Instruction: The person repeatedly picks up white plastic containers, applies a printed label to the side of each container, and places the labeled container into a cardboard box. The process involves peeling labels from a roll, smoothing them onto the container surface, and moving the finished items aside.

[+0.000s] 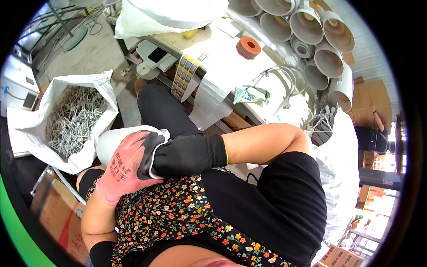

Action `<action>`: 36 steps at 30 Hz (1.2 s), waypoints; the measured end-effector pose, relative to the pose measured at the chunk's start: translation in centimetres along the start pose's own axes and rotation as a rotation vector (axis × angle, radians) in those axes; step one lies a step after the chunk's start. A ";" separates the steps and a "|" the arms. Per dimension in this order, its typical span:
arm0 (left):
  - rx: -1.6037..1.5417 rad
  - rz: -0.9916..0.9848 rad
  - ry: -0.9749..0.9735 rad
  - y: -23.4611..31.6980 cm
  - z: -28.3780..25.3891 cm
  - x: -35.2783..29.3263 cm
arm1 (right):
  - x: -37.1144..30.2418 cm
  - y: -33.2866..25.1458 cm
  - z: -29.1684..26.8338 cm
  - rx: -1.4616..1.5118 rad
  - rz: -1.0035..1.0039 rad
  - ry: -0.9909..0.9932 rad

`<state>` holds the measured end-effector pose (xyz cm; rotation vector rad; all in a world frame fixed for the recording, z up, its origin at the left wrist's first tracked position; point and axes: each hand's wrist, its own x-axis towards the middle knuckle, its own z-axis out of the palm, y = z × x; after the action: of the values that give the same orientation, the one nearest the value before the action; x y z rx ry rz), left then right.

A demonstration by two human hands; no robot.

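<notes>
Head view: a white plastic pipe (111, 143) lies across the lap, mouth facing right. The pink-gloved left hand (130, 163) curls closed over its rim; the black-gloved right hand (189, 155) is at the mouth, fingertips hidden, so I cannot tell its grip. Beyond the pipe, the white sack (24, 133) of metal fasteners (73, 121) stands near; grey floor (129, 111) shows between sack and leg. The workbench (222, 50) edge runs past the knee.

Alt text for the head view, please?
A pink-gloved left hand holds a white container while the black-gloved right hand is at its open end. At left, a white sack holds metal pieces; beyond, a worktable holds an orange spool.
</notes>
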<state>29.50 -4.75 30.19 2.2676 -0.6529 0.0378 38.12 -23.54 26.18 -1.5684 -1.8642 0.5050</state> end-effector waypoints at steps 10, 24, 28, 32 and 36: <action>0.264 -0.989 -0.040 -24.9 -3.4 -8.8 | -3.3 1.4 -0.3 -0.081 0.113 0.079; -0.015 -0.854 0.670 -25.7 -7.2 -13.3 | -17.8 13.8 -3.8 -0.806 1.086 0.636; 0.259 -0.594 0.699 -21.6 -15.1 -12.9 | -18.3 14.9 -3.8 -0.850 1.061 0.679; -0.083 -0.523 0.783 -18.9 -18.8 -11.3 | -18.5 15.8 -3.9 -0.726 1.168 0.604; -0.238 -0.500 0.950 -19.5 -14.6 -8.9 | -16.8 13.6 -4.2 -0.700 1.177 0.586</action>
<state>33.29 20.50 25.54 1.8231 0.3874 0.6980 52.18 -37.38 16.50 -2.8225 -0.5158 -0.2093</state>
